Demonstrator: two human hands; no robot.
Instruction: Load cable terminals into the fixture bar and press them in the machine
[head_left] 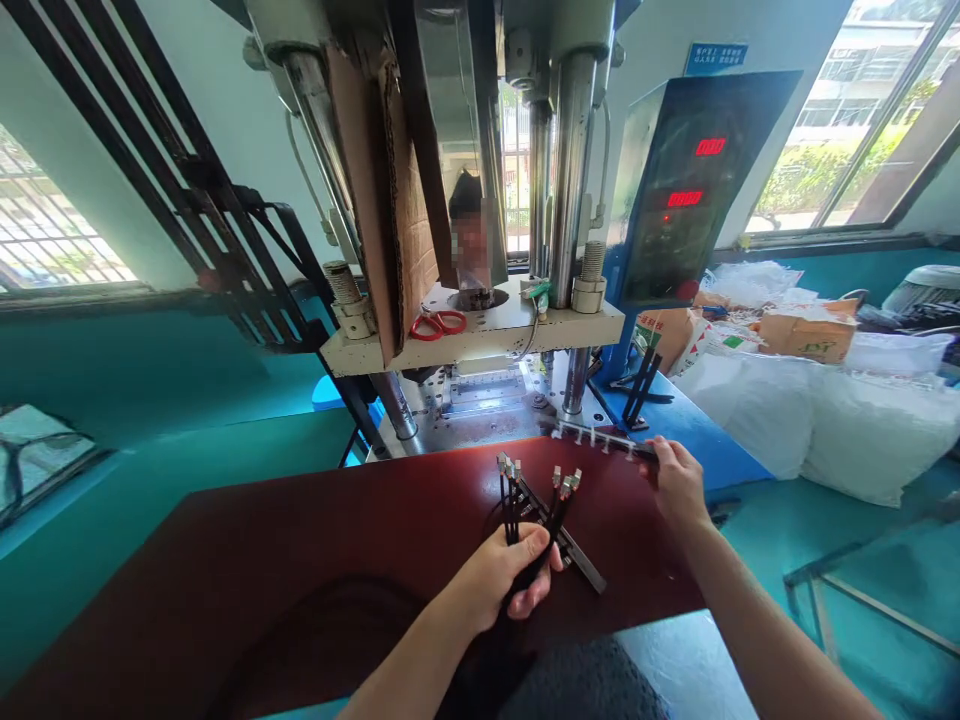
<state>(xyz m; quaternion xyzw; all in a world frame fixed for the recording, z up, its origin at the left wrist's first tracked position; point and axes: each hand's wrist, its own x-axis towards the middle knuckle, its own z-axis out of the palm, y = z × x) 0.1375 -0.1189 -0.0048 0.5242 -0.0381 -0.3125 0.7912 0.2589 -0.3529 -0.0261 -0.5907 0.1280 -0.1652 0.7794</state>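
I'm clamping the cable bundle [525,500] in my left hand [499,580], plug ends up. My right hand [675,480] is pinching the loaded strip [600,440]; I'm keeping it level on the surface [300,560].

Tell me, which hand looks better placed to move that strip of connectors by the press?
Probably the right hand: it already grips the end of the connector strip at the press bed. The left hand is full, closed around a bundle of black cables.

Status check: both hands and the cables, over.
Left hand gripping cable bundle, connector ends up. Right hand on loaded fixture bar at press bed. Second bar under the bundle.
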